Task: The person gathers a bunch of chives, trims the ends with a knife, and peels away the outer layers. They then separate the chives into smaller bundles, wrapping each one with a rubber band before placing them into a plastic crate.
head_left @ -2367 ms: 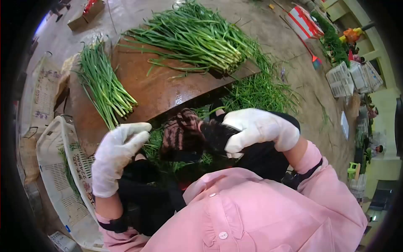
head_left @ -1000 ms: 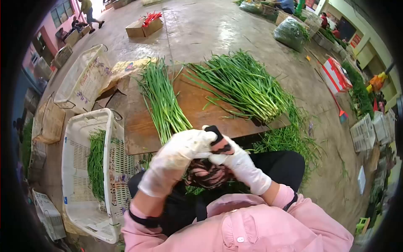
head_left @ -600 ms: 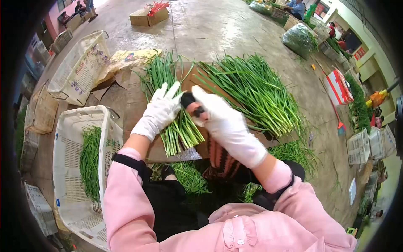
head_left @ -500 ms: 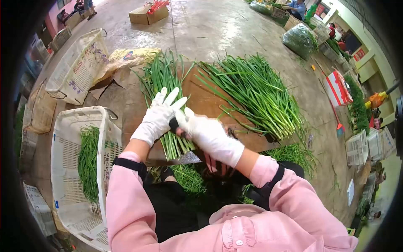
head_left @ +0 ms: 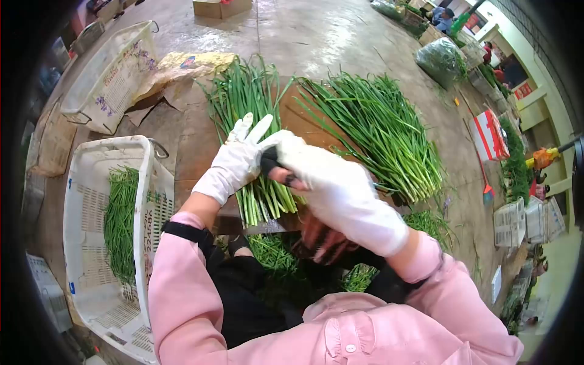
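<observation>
Green stalks lie in two groups on the brown surface (head_left: 304,126): a smaller bunch (head_left: 264,202) in front of the person's left side, and a larger pile (head_left: 395,146) to the right, with bare surface between them. Smaller bunch: stalks laid side by side, pale ends toward the person and roughly level, leafy ends pointing away. Left hand (head_left: 233,163), gloved, rests on it with fingers spread wide, pressing rather than gripping, as far as can be judged. Right hand (head_left: 328,173), gloved and partly blurred, is angled across the same bunch beside the left, fingers bent; how far closed, cannot tell. A small dark-and-pink item (head_left: 274,165) shows at its underside; held or worn, cannot tell. Extent of work, judged from layout: partway. Done: one bunch set apart and lined up. No tie visible around it, though the hands cover its middle, so whether it is bound is uncertain. Left: the larger pile, leaves fanned, ends only loosely level, no tie seen and neither hand on it. Further greens (head_left: 121,225) lie inside the white crate (head_left: 144,182) at the person's left; their state is unclear. Loose greens (head_left: 271,252) lie below the near edge of the surface, close to a patterned cloth (head_left: 325,237).
</observation>
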A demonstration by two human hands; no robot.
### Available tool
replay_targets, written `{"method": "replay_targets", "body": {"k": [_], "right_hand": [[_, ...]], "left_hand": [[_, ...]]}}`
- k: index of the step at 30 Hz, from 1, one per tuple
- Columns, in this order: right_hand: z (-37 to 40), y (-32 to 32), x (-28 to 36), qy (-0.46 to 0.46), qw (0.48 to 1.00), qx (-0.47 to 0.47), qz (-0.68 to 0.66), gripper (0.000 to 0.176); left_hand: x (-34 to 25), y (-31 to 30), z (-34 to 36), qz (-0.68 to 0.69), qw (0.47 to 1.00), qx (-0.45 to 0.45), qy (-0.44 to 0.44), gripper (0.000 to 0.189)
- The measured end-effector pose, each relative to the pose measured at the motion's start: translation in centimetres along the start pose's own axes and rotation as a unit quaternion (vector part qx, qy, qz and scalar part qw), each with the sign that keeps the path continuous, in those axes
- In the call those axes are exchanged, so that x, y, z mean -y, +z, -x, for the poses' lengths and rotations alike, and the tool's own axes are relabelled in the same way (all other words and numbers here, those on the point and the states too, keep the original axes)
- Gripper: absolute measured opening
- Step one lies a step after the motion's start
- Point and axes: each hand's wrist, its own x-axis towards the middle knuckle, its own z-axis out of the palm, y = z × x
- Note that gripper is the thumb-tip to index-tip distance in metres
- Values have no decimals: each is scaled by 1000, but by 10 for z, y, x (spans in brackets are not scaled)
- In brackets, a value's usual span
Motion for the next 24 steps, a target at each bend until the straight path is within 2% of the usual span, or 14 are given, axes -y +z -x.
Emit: {"method": "replay_targets", "body": {"k": [1, 3, 4, 5, 7, 9, 11, 12, 13, 15, 18, 19, 21, 24], "right_hand": [[-17, 24, 5, -41, 998, -46, 17, 25], [-35, 77, 14, 74, 990, 108, -42, 25], [-15, 119, 3, -50, 995, -10, 82, 26], [2, 128, 6, -92, 984, -24, 148, 29], [46, 120, 10, -119, 960, 118, 226, 40], [76, 86, 7, -134, 957, 227, 121, 37], [112, 87, -19, -24, 937, 343, -52, 34], [78, 33, 20, 305, 845, 397, -188, 31], [94, 34, 8, -29, 962, 266, 45, 34], [66, 13, 19, -40, 987, 146, -59, 34], [13, 54, 30, -73, 996, 48, 20, 38], [3, 97, 25, -28, 990, 80, 115, 42], [11, 143, 26, -117, 940, 31, 320, 57], [52, 138, 27, -154, 929, 169, 291, 81]], "left_hand": [[6, 3, 0, 31, 999, 11, 35, 59], [5, 11, 0, -51, 997, 60, 8, 57], [4, 12, 1, -18, 999, 26, -21, 56], [2, 14, 3, 15, 999, -8, -48, 55], [-8, -7, 7, 18, 999, -15, -33, 57], [-9, -10, 4, 18, 999, -26, -31, 56], [-7, -12, 2, 19, 999, -29, -26, 56], [-8, -11, 2, 21, 999, -30, -25, 56], [-9, -9, 3, 23, 999, -30, -27, 56], [-9, -6, 1, 30, 999, -11, -36, 57], [-6, 5, -9, 8, 999, 7, -40, 58], [-5, 5, -10, 3, 999, 24, -41, 58], [-7, 2, -8, 8, 998, 39, -47, 58], [-12, -7, -3, 17, 998, 34, -49, 56]]}}
